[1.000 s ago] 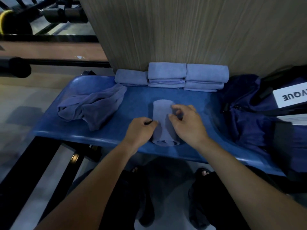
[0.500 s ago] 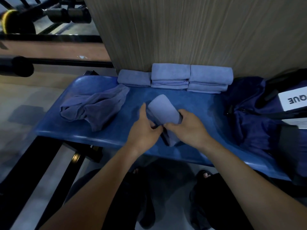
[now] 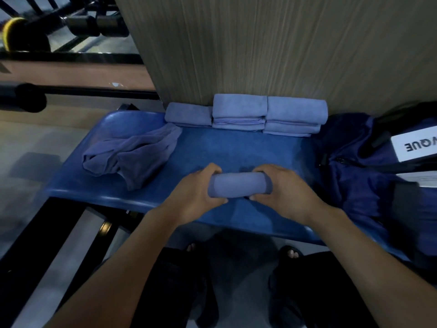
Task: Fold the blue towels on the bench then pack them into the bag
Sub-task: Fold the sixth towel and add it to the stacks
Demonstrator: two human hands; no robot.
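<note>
A folded blue towel (image 3: 238,185) lies crosswise just above the blue bench (image 3: 236,147), near its front edge. My left hand (image 3: 196,192) grips its left end and my right hand (image 3: 283,190) grips its right end. Several folded blue towels (image 3: 243,112) are stacked in a row against the wall at the back of the bench. One crumpled, unfolded blue towel (image 3: 132,155) lies on the bench's left part. The dark blue bag (image 3: 364,176) sits on the bench's right end, with a white label.
A wood-grain wall panel (image 3: 272,48) rises right behind the bench. Black bars and gym equipment (image 3: 89,22) stand at the far left. My sandalled feet (image 3: 288,254) are on the floor under the bench's front edge.
The towel, lengthwise on the bench a second ago, was lifted and turned; now it lies crosswise between both hands, which hold its ends.
</note>
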